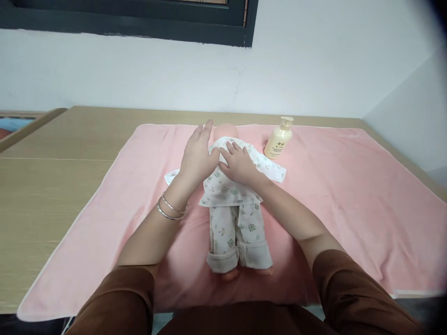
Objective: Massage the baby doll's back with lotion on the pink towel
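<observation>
Head view: clothed doll laid on pink cloth, head far. Probably light, clothing soft and slack; best gripped around the torso. Right hand rested on its shirt, fingers slightly spread; left hand held alongside, fingers extended, thumb apart. Wooden bench covered partly; pump bottle stood right; white wall beyond.

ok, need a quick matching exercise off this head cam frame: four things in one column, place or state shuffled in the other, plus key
1. pale yellow plastic pump bottle
2. thin silver metal bangles
3. white patterned cloth trousers
4. dark window frame

A. cuffs turned up
B. on the white wall
C. standing on the pink cloth blanket
D. around the left wrist

1-C, 2-D, 3-A, 4-B
</observation>
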Demonstrator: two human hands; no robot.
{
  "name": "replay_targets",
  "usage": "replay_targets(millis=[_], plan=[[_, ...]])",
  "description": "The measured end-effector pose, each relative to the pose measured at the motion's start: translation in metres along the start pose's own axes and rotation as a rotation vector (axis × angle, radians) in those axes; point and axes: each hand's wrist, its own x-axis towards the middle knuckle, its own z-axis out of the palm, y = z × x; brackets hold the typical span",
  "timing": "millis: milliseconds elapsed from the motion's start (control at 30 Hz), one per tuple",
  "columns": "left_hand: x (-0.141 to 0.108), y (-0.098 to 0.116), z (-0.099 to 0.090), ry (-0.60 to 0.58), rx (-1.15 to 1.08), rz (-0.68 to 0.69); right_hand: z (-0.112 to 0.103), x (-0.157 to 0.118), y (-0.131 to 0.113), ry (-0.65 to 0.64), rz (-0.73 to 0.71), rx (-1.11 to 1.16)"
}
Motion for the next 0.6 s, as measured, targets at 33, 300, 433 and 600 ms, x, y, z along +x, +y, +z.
replay_targets(millis=[33, 300, 433, 600], plan=[[0.000, 0.000, 0.001, -0.002, -0.002, -0.008, -0.002, -0.001, 0.000, 0.001, -0.001, 0.001], [0.000, -0.002, 0.008, -0.009, -0.030, -0.013, -0.009, -0.007, 0.004, -0.073, -0.044, -0.026], [-0.006, 0.004, 0.006, -0.014, -0.011, 0.011, -0.042, -0.013, 0.014, -0.052, 0.080, -0.080], [-0.028, 0.030, 0.004, -0.049, -0.024, 0.071, -0.101, -0.026, 0.048, 0.169, 0.203, 0.115]])
